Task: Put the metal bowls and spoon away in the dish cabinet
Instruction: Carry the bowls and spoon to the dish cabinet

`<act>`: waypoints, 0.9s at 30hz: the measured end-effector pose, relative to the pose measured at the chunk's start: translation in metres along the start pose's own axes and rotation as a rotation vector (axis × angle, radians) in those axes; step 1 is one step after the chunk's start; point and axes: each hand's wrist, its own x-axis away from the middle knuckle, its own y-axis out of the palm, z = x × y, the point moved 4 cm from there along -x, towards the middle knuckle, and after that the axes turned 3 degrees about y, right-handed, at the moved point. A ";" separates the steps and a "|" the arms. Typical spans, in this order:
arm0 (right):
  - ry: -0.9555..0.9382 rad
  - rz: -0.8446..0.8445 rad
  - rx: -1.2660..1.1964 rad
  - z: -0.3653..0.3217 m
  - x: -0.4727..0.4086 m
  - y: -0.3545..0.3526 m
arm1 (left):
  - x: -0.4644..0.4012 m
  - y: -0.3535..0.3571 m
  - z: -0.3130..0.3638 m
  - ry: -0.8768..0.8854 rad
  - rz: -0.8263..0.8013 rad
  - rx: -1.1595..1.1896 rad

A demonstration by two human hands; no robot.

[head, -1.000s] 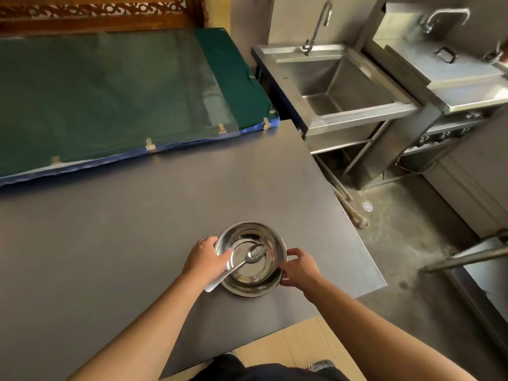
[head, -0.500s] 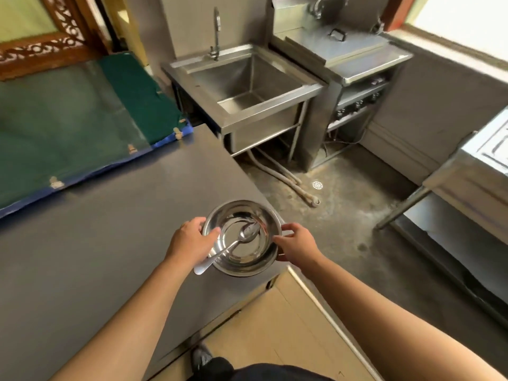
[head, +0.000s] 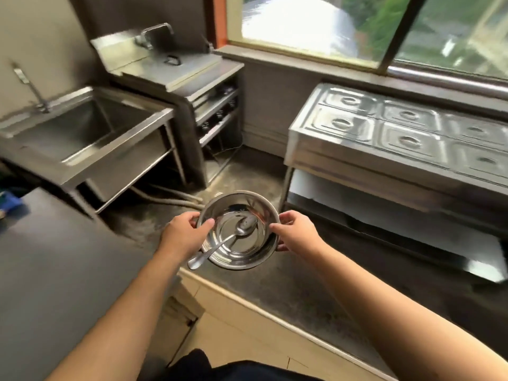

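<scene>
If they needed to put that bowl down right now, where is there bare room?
The dark counter beside the left hand is bare, bordered by the sink behind. The floor between the sink stand and the steel lidded table is open for walking. That table's top is all dimpled lids. Both hands are full: the right hand shares the bowl, spoon inside.

Whole frame motion-blurred, worst at the window (head: 357,28) and sink (head: 82,133). Can't tell whether the metal bowl (head: 238,254) is one or a nested stack; its underside is hidden. Left hand (head: 184,235) covers the bowl's left rim and part of the spoon (head: 220,244) handle. Right hand (head: 295,232) covers the right rim. Steam table (head: 398,138) cut off at right edge, dark counter (head: 55,270) at left. Outdoor view unreadable.
</scene>
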 end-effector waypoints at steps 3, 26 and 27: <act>0.026 0.115 -0.065 0.011 0.001 -0.067 | -0.008 0.045 0.060 0.083 -0.093 -0.008; 0.271 1.010 -0.465 0.123 0.013 -0.415 | -0.037 0.389 0.441 0.816 -0.839 -0.122; 0.286 1.048 -0.482 0.126 0.016 -0.424 | -0.034 0.402 0.454 0.844 -0.859 -0.129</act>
